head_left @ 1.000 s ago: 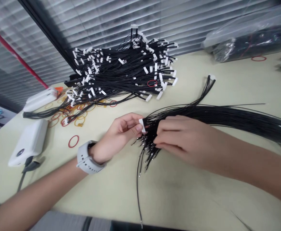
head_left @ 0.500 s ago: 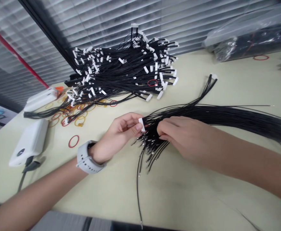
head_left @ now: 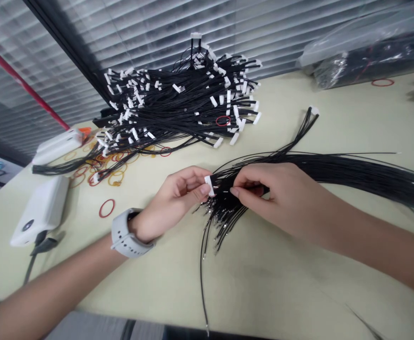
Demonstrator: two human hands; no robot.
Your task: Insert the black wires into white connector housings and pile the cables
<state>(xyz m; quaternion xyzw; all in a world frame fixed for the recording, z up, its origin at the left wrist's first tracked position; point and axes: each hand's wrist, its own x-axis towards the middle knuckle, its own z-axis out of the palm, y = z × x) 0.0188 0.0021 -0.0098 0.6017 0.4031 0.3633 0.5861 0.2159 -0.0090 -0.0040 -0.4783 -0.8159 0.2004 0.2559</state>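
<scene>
My left hand (head_left: 173, 200) pinches a white plastic connector (head_left: 210, 185) between thumb and fingers. Black thin wires fan out from that connector, with crimped metal ends (head_left: 214, 222) hanging loose below it. My right hand (head_left: 267, 193) pinches a few strands among those wires, just to the right of the connector. A long bundle of black wires (head_left: 349, 172) runs off to the right edge, and one white connector (head_left: 314, 110) sits at the end of a branch. A large heap of black wire harnesses (head_left: 182, 106) with white connectors lies beyond my hands.
A pale green table (head_left: 281, 283) carries everything. Red and yellow rubber bands (head_left: 107, 208) lie to the left, near white power banks (head_left: 39, 212). A grey watch (head_left: 124, 234) is on my left wrist. A plastic bag of wires (head_left: 366, 52) lies at the back right, below window blinds (head_left: 157, 28).
My right hand has shifted slightly up and left, its fingers now pinching strands beside the connector. The view has tilted a little, and the left hand stays on the connector.
</scene>
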